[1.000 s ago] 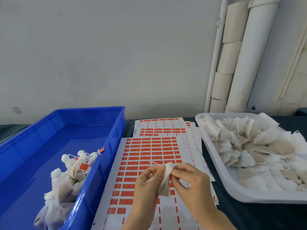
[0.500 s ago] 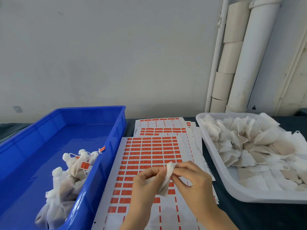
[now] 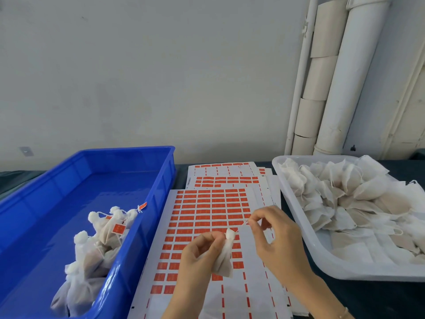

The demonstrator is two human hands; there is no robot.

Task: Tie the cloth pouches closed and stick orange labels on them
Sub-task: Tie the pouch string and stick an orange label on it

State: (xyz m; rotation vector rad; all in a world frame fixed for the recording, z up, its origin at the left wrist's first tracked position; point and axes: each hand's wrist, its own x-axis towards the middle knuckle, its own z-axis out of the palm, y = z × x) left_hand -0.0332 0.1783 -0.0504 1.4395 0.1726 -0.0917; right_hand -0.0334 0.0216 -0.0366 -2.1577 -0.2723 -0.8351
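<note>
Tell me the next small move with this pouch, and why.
Probably pull the drawstring tight to the right: the left hand grips the pouch below its gathered neck, the right hand pinches the drawstring stretched away from it, and no orange label shows on it.

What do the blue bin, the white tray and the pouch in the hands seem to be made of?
Blue bin: hard moulded plastic, glossy; light glints along its rim. White tray: probably plastic too, smooth, faintly translucent at its wall. Pouch: thin white cloth, matte, perhaps non-woven; it creases and bunches at the neck.
</note>
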